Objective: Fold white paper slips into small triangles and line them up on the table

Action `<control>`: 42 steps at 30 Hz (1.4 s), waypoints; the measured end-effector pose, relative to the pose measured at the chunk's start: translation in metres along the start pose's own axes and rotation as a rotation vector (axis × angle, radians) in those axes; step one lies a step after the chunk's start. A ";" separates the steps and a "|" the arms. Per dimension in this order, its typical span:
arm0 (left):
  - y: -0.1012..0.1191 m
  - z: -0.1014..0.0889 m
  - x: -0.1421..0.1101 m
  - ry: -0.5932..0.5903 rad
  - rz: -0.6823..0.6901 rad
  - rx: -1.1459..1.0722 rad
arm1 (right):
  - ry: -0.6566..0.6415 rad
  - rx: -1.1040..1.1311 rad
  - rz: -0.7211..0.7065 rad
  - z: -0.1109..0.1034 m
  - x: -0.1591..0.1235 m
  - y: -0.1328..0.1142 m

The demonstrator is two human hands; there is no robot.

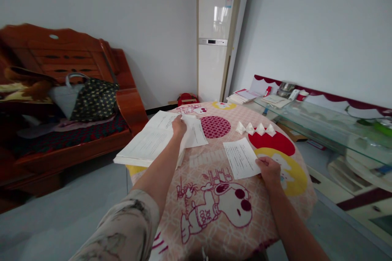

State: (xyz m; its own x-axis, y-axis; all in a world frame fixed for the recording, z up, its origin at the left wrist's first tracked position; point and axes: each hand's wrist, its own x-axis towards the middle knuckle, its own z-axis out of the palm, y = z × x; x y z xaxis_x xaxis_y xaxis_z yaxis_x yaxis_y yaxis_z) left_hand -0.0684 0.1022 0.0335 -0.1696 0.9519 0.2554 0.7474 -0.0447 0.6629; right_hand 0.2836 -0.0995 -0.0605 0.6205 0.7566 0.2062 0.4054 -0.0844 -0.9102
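Note:
An open thick book [147,142] with printed pages lies at the left side of the round table. My left hand [179,126] is closed at the book's upper right, gripping its pages; the fingertips are partly hidden. A printed page [195,133] spreads out to the right of that hand. My right hand [269,170] pinches the right edge of a small printed sheet of paper [241,158], held just over the tablecloth. Beyond the sheet, several small folded white paper pyramids [255,129] stand in a row.
A pink patterned cloth [214,224] covers the table. On the right is a glass-topped cabinet [321,118] with papers [241,96] and small items. A wooden bench [82,57] with bags [92,100] stands left. A tall white air conditioner [212,65] stands behind.

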 end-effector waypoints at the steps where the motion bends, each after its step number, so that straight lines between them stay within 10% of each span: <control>1: 0.001 -0.003 0.001 0.028 -0.024 -0.002 | 0.000 -0.011 -0.005 0.000 0.000 0.000; 6: 0.015 -0.014 -0.009 0.157 0.067 -0.006 | 0.019 -0.078 -0.039 0.000 0.002 -0.001; 13: 0.032 0.022 -0.097 -0.297 0.421 -0.155 | 0.028 -0.031 -0.026 -0.001 -0.003 -0.003; 22: 0.025 0.040 -0.119 -0.514 0.057 -0.684 | -0.061 0.398 0.122 0.001 0.001 -0.049; 27: 0.027 0.028 -0.119 -0.865 -0.044 -1.098 | -0.142 0.497 0.102 0.032 -0.003 -0.083; 42: 0.023 0.045 -0.130 -0.658 -0.184 -1.156 | -0.149 0.512 0.191 0.062 -0.022 -0.068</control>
State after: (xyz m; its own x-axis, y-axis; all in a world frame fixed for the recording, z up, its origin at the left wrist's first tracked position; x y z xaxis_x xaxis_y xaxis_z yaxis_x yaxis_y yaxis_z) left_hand -0.0004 -0.0092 -0.0163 0.3738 0.9250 -0.0681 -0.2757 0.1809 0.9441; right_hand 0.2009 -0.0706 -0.0253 0.5343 0.8453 0.0014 -0.1056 0.0683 -0.9921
